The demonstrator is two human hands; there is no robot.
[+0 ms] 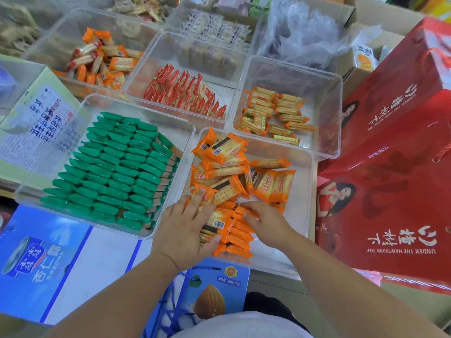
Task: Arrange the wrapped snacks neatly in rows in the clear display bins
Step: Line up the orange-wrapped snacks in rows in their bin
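Both hands are inside the near clear bin point(306, 191), which holds orange-wrapped cracker packs point(225, 154). My left hand point(185, 225) grips a stack of these packs point(217, 224) at the bin's front left, thumb under and fingers over. My right hand point(266, 222) presses its fingertips onto a row of upright packs point(240, 236) beside that stack. Further back in the bin the packs lie in a loose heap. To the left, a bin point(97, 103) holds green-wrapped snacks point(114, 167) in tidy rows.
Behind stand more clear bins with red packs point(185, 92), gold-orange packs point(274, 113) and mixed orange packs point(100, 59). Red gift boxes point(395, 167) crowd the right side. Blue drink cartons point(44, 259) lie under the bins at the front; a crumpled plastic bag point(307, 32) sits at the back.
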